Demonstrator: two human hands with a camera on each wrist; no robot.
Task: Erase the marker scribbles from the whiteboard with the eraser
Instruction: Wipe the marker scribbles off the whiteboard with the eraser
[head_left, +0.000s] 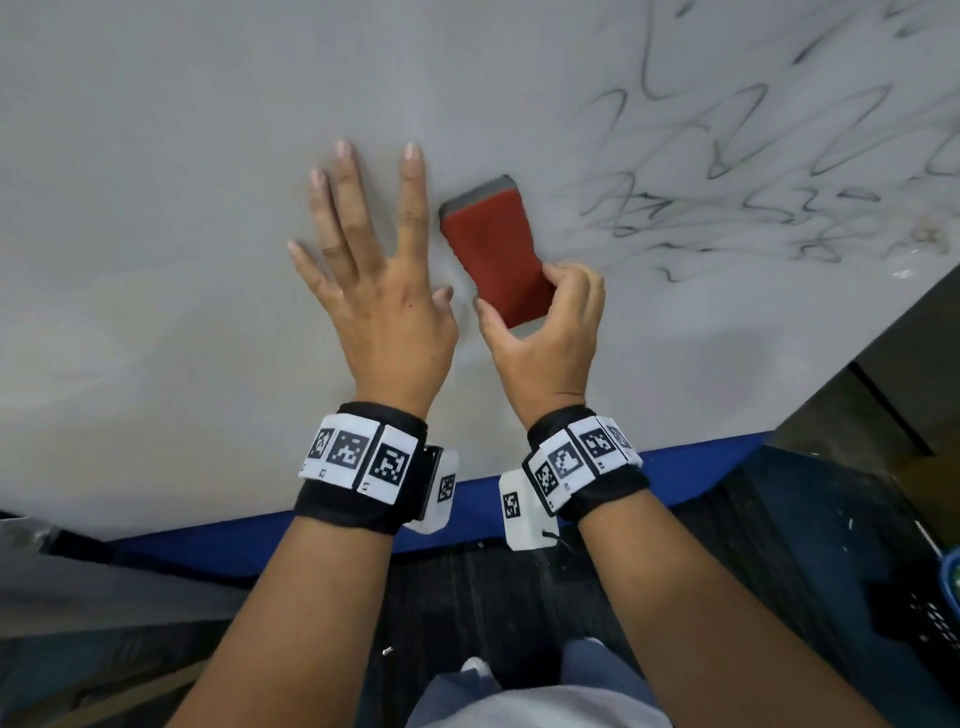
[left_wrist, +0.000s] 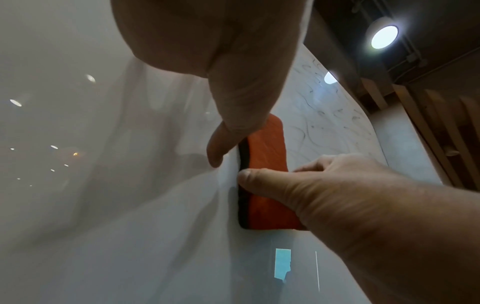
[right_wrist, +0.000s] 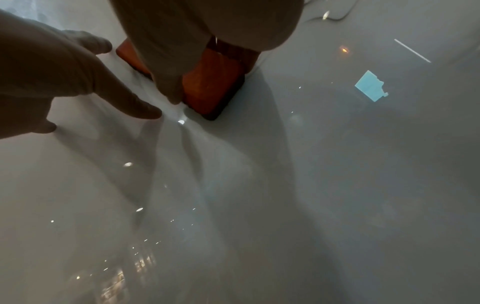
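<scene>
A red eraser (head_left: 493, 249) with a dark grey felt base lies flat on the whiteboard (head_left: 156, 208). My right hand (head_left: 545, 322) grips its near end, thumb on the left side and fingers curled over the right. My left hand (head_left: 374, 270) lies just left of the eraser, fingers straight and spread on the board. Black marker scribbles (head_left: 753, 171) cover the board to the right of the eraser. The left wrist view has the eraser (left_wrist: 267, 164) with the right thumb across it. In the right wrist view the eraser (right_wrist: 210, 90) sits partly hidden under my right hand.
The whiteboard's blue lower edge (head_left: 691, 467) runs just behind my wrists. Below it are a dark floor (head_left: 493, 597) and a blue basket (head_left: 948, 577) at the far right. A dark panel (head_left: 909, 364) borders the board's right side.
</scene>
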